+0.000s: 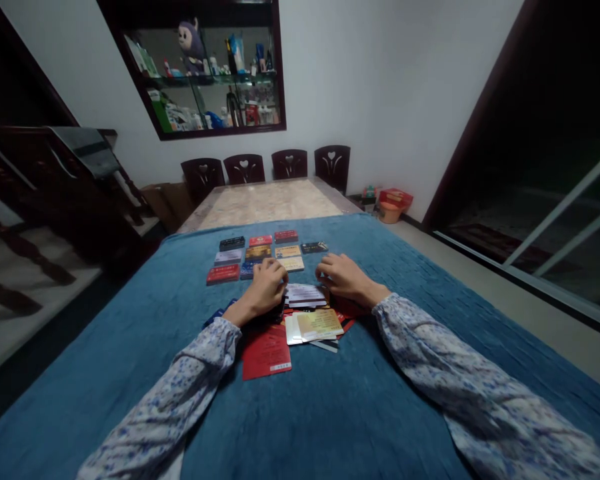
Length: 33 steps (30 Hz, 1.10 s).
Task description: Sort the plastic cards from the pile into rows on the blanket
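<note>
Both my hands rest on a blue cloth [330, 413] over a table, among plastic cards. My left hand [265, 287] is curled, fingers closed at the left edge of a small stack of white cards [305, 295]. My right hand [343, 277] lies curled at the stack's right edge, fingers bent down onto it. Nearer me is a loose pile: a yellowish card [319, 324] on top and a large red card [266, 352]. Beyond my hands, several cards lie in neat rows [265, 252], red, dark and beige.
A bare marbled tabletop [267, 200] extends past the cloth, with several dark chairs [267, 167] at its far end. A wall shelf [210, 67] holds bottles and a plush toy. A red basket [394, 202] sits on the floor at right, near glass doors.
</note>
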Motion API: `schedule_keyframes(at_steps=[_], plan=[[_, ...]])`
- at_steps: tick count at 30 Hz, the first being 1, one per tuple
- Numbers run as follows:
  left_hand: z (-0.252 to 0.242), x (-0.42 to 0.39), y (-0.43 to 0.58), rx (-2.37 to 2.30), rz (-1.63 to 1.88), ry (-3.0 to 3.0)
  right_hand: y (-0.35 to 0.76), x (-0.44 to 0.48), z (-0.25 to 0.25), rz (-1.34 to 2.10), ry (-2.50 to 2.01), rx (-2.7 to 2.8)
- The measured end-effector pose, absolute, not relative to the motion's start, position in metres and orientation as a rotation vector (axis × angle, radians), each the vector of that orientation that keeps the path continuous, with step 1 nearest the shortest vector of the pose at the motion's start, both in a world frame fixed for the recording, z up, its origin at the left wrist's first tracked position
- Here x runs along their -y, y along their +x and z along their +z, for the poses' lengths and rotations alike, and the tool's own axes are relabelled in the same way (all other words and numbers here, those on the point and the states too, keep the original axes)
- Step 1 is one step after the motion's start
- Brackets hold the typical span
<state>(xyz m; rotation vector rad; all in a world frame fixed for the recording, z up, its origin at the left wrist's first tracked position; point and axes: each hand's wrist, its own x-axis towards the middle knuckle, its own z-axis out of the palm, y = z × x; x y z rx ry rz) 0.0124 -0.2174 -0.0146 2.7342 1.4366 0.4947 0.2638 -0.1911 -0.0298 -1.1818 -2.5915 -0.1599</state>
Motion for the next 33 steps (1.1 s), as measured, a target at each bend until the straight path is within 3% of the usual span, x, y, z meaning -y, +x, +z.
schedule_keyframes(at_steps=[17, 33], plan=[[-0.015, 0.242, 0.022, -1.241, 0.243, 2.9, 0.275, 0.231, -0.052, -0.217, -0.96, 2.535], [-0.012, 0.243, 0.023, -1.179, 0.245, 2.892, 0.276, 0.232, -0.053, -0.17, -0.884, 2.574]])
